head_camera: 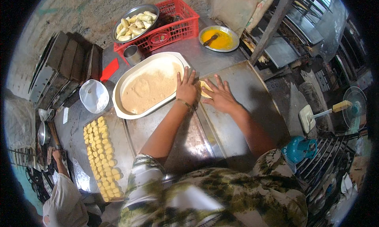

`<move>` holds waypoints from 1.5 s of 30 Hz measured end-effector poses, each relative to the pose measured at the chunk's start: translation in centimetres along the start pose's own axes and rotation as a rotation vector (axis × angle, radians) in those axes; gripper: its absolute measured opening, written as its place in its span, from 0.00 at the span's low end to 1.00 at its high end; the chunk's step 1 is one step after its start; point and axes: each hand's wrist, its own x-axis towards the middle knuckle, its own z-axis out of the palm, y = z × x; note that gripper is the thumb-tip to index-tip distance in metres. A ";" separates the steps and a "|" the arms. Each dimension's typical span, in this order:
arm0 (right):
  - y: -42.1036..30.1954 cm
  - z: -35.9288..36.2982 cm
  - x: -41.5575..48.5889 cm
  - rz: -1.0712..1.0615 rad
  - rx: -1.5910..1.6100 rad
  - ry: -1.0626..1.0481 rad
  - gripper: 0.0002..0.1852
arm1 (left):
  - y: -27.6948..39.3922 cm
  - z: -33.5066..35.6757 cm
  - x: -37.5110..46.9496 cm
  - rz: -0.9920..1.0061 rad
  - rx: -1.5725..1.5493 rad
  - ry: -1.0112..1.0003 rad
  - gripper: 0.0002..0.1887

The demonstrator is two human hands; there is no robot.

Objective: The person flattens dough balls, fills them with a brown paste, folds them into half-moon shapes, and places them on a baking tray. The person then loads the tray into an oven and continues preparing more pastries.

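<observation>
My left hand [186, 92] lies with its fingers apart over the right rim of an oval cream tub [120, 100]. A layer of light brown crumbs or powder [148, 92] covers the tub's floor. My right hand [221, 96] is spread above the metal tray [245, 82], its fingers reaching over a flat, pale yellow piece of dough [204, 88]. Between the two hands only part of this piece shows. On the left, small yellow dough pieces [102, 156] stand in rows on another tray [123, 160].
A steel bowl [154, 10] of pale yellow pieces leans on a red crate [174, 27]. Near it are a metal cup [133, 54] and a plate [235, 42] of yellow liquid with a brush [210, 40]. A clear bowl [94, 96], gas cylinder [296, 151] and another person [65, 197] flank the table.
</observation>
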 end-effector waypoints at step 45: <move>2.4 -0.2 -4.1 -0.010 -0.046 0.088 0.27 | 1.2 -0.7 -3.6 0.116 -0.029 0.040 0.24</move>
